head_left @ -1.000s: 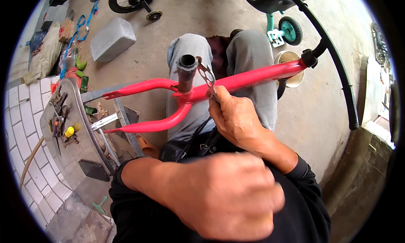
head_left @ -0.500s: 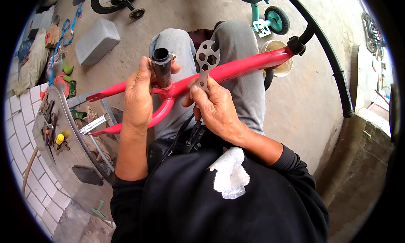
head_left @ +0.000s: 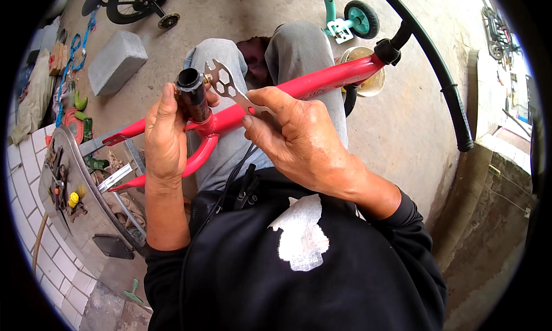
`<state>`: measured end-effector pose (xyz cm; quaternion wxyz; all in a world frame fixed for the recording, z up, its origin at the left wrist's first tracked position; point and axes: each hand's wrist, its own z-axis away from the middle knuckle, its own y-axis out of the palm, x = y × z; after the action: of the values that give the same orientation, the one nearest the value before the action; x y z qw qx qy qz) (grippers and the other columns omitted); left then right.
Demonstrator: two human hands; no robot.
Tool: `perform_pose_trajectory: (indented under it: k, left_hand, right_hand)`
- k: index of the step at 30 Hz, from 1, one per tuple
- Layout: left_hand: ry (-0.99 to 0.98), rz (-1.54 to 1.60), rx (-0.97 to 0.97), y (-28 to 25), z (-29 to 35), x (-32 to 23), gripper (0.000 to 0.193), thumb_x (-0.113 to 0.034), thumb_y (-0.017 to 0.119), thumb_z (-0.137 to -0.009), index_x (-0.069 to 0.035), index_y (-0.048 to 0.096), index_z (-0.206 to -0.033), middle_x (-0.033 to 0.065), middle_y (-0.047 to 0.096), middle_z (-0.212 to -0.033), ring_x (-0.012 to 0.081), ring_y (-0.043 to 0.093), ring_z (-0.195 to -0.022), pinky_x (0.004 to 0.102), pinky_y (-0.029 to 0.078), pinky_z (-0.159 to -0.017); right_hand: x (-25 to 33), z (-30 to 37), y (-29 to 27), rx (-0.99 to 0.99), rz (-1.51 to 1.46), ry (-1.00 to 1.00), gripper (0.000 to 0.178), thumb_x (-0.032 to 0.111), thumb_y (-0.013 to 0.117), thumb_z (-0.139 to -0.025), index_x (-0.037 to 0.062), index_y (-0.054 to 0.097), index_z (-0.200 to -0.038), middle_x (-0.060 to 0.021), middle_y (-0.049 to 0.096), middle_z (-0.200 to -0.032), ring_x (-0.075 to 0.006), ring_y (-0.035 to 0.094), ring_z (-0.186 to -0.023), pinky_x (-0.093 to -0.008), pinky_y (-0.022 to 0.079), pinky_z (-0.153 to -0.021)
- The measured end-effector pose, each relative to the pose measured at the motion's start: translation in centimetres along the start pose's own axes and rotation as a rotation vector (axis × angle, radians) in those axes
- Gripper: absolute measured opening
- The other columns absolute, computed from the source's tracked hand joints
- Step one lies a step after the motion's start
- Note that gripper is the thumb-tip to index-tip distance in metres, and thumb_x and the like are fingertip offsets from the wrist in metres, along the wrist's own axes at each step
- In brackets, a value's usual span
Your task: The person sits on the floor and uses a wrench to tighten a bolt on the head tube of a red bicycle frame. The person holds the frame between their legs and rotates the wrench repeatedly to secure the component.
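Observation:
A red bicycle frame (head_left: 310,83) lies across my lap, with black handlebars (head_left: 436,49) at its right end. My left hand (head_left: 167,138) wraps round the black seat clamp tube (head_left: 194,95) that stands up from the frame, its open end facing me. On the tube's right side sits a small brass-coloured bolt end (head_left: 207,78). My right hand (head_left: 310,138) pinches a flat silver multi-hole wrench (head_left: 226,85) between thumb and fingers. The wrench's forked tip is right by the bolt; whether it touches I cannot tell.
At my left stands a round-edged stool or table (head_left: 86,199) bearing tools and a dark phone-like slab (head_left: 113,246). A grey block (head_left: 118,62) rests on the floor ahead. Beyond are a turquoise-framed small wheel (head_left: 361,19), a pale bucket (head_left: 374,81) and a black wheel (head_left: 138,0).
My right hand has turned the wrench leftward, bringing its forked end from beside the frame to the bolt on the tube. My left hand keeps its hold on the tube.

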<state>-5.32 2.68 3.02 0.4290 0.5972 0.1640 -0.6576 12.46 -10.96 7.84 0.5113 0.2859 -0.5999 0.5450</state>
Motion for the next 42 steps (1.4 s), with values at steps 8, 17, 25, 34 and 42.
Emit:
perform_pose_trajectory:
  k: [8, 17, 25, 34, 42]
  left_hand:
    - [0.005, -0.014, 0.006, 0.2, -0.2, -0.2, 0.055, -0.046, 0.043, -0.11, 0.004, 0.067, -0.116, 0.0139, 0.072, -0.102, 0.0211, 0.068, -0.097, 0.0368, 0.051, -0.093]
    - [0.0, 0.007, -0.022, 0.2, -0.1, 0.0, 0.055, -0.046, 0.046, -0.109, 0.005, 0.067, -0.118, 0.0141, 0.073, -0.103, 0.0196, 0.069, -0.096, 0.0354, 0.051, -0.093]
    - [-0.01, -0.038, -0.043, 0.4, -0.1, -0.4, 0.057, -0.048, 0.046, -0.109, 0.005, 0.068, -0.117, 0.0133, 0.074, -0.099, 0.0177, 0.069, -0.094, 0.0317, 0.052, -0.089]
    - [-0.006, -0.056, -0.043, 0.2, -0.2, -0.2, 0.059, -0.049, 0.044, -0.109, 0.003, 0.069, -0.116, 0.0125, 0.074, -0.098, 0.0161, 0.068, -0.091, 0.031, 0.053, -0.088]
    - [-0.012, -0.038, -0.051, 0.3, -0.3, -0.2, 0.055, -0.048, 0.045, -0.109, 0.001, 0.07, -0.109, 0.0099, 0.073, -0.096, 0.0131, 0.067, -0.087, 0.0284, 0.053, -0.083]
  right_hand:
    - [1.2, -0.2, -1.4, 0.013, 0.01, -0.037, 0.024, 0.004, 0.068, -0.093, -0.0047, 0.063, -0.115, -0.0134, 0.072, -0.072, -0.0153, 0.072, -0.067, -0.0279, 0.054, -0.062]
    - [3.1, -1.4, -2.9, 0.051, 0.143, -0.14, 0.023, 0.004, 0.069, -0.091, -0.0056, 0.066, -0.112, -0.0107, 0.06, -0.06, -0.0127, 0.058, -0.052, -0.0296, 0.045, -0.052]
    - [4.9, -3.5, -4.7, 0.155, 0.423, -0.354, 0.022, 0.007, 0.067, -0.088, -0.0072, 0.069, -0.104, -0.0159, 0.062, -0.06, -0.018, 0.062, -0.05, -0.0347, 0.047, -0.05]
    - [4.8, -3.5, -4.6, 0.193, 0.39, -0.331, 0.026, 0.006, 0.066, -0.089, -0.008, 0.067, -0.111, -0.0152, 0.061, -0.06, -0.0186, 0.06, -0.05, -0.0342, 0.045, -0.05]
    - [3.0, -0.3, -1.7, 0.16, 0.193, -0.06, 0.03, 0.0, 0.066, -0.09, -0.0062, 0.061, -0.119, -0.0145, 0.062, -0.065, -0.02, 0.063, -0.055, -0.032, 0.048, -0.055]
